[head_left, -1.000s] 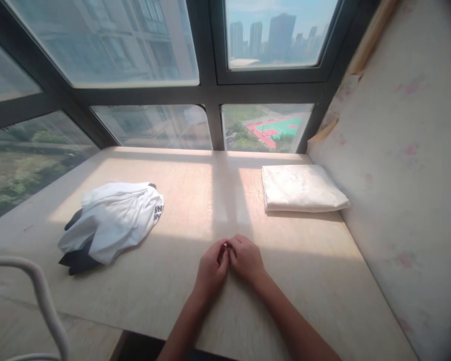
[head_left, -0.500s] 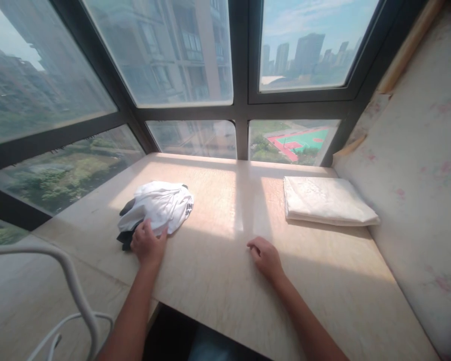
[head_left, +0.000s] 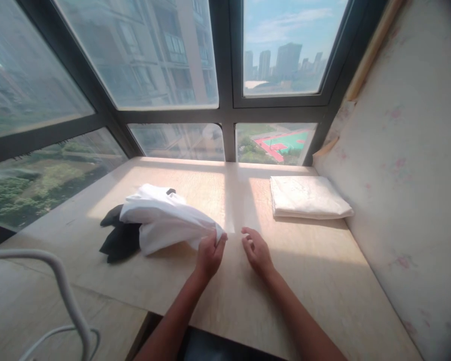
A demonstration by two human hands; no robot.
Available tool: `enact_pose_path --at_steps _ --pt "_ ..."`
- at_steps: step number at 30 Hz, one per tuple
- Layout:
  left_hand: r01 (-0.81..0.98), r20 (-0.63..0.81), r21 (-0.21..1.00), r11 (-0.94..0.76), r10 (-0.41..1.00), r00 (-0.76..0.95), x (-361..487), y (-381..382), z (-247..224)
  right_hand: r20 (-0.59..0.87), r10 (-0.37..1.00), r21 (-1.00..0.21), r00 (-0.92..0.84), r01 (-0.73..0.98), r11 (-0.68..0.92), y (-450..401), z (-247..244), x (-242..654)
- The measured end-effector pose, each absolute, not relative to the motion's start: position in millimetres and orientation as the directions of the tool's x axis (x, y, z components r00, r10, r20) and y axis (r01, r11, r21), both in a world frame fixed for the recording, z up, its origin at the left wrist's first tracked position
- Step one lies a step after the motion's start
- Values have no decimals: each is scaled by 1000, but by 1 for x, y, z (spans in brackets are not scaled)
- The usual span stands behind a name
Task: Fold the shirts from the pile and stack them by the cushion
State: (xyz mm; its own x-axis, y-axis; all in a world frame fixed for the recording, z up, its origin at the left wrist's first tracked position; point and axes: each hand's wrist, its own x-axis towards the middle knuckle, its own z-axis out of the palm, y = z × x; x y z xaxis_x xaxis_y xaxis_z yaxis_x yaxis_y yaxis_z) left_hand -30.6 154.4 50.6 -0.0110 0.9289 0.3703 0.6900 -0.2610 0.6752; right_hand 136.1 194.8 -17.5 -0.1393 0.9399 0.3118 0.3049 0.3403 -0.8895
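Note:
My left hand [head_left: 211, 253] pinches one corner of a white garment [head_left: 165, 215], pulling it out to the right into a long, partly lifted stretch. The rest of the garment lies crumpled on the wooden surface. Dark cloth [head_left: 122, 240] sticks out from under its left side; whether it is a separate piece I cannot tell. My right hand [head_left: 257, 250] hovers just right of the left one, with fingers slightly curled and apart. Nothing is in it.
A folded cream cloth [head_left: 308, 197] lies at the right of the wooden surface [head_left: 244, 311], near the papered wall [head_left: 402, 200]. A thick white tube [head_left: 65, 286] curves up at the lower left. Framed windows [head_left: 225, 115] close off the back and left.
My left hand has gripped the bunched white garment and drawn its corner rightward. More dark cloth shows. My right hand has uncurled a little. The view has shifted slightly right.

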Motion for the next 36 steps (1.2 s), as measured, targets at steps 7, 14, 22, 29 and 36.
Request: enact_pose_path --at_steps 7,14,22,29,36 --pt "473 42 648 -596 649 760 55 63 1 158 960 -987 -232 -56 149 195 -16 153" --pt "570 23 673 -471 784 621 50 43 -7 430 879 -833 -207 284 475 195 -17 149" --pt "399 188 912 -90 959 -212 6 83 0 417 842 -693 -343 479 538 186 -16 146" --pt "249 125 968 10 845 -520 -72 137 11 389 787 -569 -479 546 614 165 -1 150" --pt "223 124 975 -6 844 -522 -71 135 12 353 822 -604 -447 562 565 166 -10 150"
